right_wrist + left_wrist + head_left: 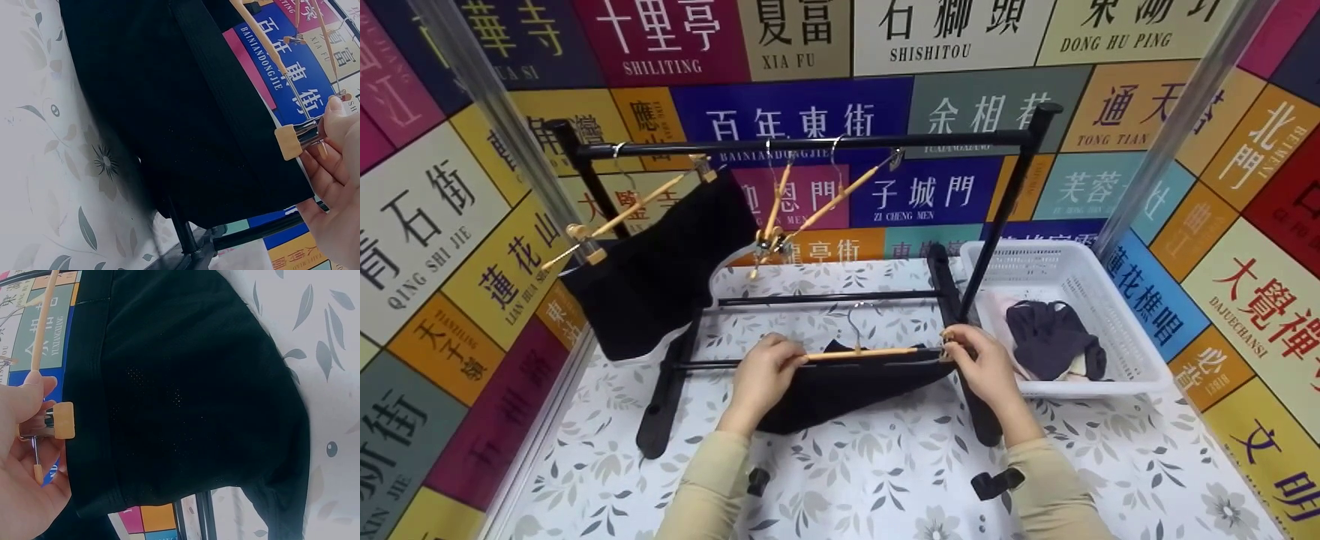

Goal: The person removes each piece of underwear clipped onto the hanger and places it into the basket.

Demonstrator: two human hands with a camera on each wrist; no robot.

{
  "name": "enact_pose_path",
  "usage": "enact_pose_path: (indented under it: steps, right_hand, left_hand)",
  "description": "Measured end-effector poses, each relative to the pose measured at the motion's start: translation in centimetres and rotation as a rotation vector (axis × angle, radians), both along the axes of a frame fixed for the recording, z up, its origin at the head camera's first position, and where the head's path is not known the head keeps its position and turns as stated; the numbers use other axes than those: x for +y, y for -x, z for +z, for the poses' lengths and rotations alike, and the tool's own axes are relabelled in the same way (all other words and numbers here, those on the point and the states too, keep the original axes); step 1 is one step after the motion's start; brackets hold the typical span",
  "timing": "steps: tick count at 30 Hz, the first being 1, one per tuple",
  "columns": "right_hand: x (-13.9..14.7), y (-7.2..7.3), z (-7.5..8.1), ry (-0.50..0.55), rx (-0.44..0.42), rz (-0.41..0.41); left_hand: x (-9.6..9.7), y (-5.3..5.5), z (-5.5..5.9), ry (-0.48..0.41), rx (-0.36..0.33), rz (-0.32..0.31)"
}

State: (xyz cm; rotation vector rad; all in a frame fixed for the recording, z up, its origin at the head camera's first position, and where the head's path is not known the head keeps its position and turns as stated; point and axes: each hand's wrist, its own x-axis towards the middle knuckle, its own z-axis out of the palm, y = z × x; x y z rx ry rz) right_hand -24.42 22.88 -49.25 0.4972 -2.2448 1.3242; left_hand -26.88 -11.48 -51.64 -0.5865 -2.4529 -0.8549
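Observation:
A black garment (847,390) with a wide waistband hangs from a wooden clip hanger (840,355) in front of the rack. My left hand (765,371) holds the hanger's left end. In the left wrist view, its thumb and fingers close round a metal clip (63,421) with a tan pad, which meets the waistband. At the other end, my right hand (988,367) pinches the right clip (289,143), whose tan pad sits over the waistband edge in the right wrist view. The hanger's hook points upward.
A black clothes rack (810,144) stands behind my hands. On its rail hang another black garment (660,270), clipped to a hanger at the left, and two bare clip hangers (840,196). To the right, a white basket (1132,337) contains dark clothing (1050,337).

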Motion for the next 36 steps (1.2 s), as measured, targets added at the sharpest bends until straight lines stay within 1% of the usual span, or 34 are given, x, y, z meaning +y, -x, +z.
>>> enact_pose_path:
  steps: [8,10,15,17,25,28,31,36]
  right_hand:
    - [0.0,0.2,0.1,-0.015,0.002,-0.014]
    - [0.2,0.6,-0.6,-0.01,0.007,-0.025]
    - [1.0,2.3,-3.1,-0.013,0.032,-0.05]
    - [1.2,2.7,-3.4,-0.021,0.034,-0.063]
    - [1.1,3.2,-2.9,-0.023,0.052,-0.113]
    - [1.0,3.5,-2.7,-0.013,0.039,-0.121]
    - [1.0,3.9,-2.5,-0.005,0.026,-0.131]
    - [1.0,4.3,-2.3,-0.011,0.038,-0.137]
  left_hand:
    - [0.0,0.0,-0.3,0.0,0.008,-0.003]
    - [-0.1,0.0,-0.5,0.002,0.005,-0.003]
    - [-0.2,-0.1,-0.6,0.007,-0.01,0.01]
    - [-0.2,-0.1,-0.5,0.009,-0.01,0.018]
    - [0.2,0.1,0.0,0.001,0.02,0.049]
    - [0.5,0.2,0.2,-0.016,0.044,0.058]
    - [0.7,0.2,0.2,-0.03,0.072,0.065]
    - [0.9,0.3,0.1,-0.038,0.09,0.07]
